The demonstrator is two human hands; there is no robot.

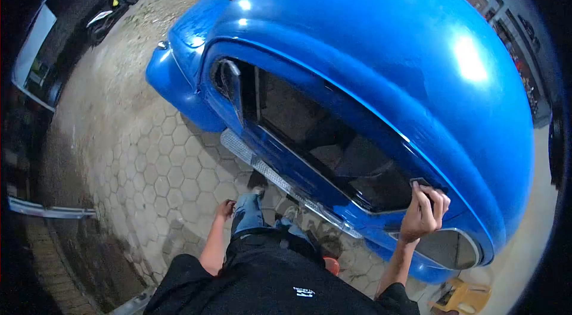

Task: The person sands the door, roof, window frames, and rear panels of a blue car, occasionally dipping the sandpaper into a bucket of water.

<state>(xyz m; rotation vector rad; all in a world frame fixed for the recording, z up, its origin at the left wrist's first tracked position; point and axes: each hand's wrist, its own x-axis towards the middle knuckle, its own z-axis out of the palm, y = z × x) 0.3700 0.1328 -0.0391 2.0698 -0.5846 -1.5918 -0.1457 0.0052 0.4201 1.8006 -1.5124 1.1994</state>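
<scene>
1. Our right hand point(425, 209) pinches a small dark piece point(419, 182) against the blue car point(357, 35), which lies beneath the grip.
2. Just beside that grip is the door window point(363, 154); nearer our body, the rear side window point(448, 248).
3. Our left hand point(226, 209) hangs well apart, fingers curled; we cannot tell whether it grasps anything.

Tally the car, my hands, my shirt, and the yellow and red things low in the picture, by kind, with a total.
Blue car: 1
Hands: 2 (left hand, right hand)
Black shirt: 1
Yellow plastic thing: 1
Red thing, partly hidden: 1
Total: 6
</scene>
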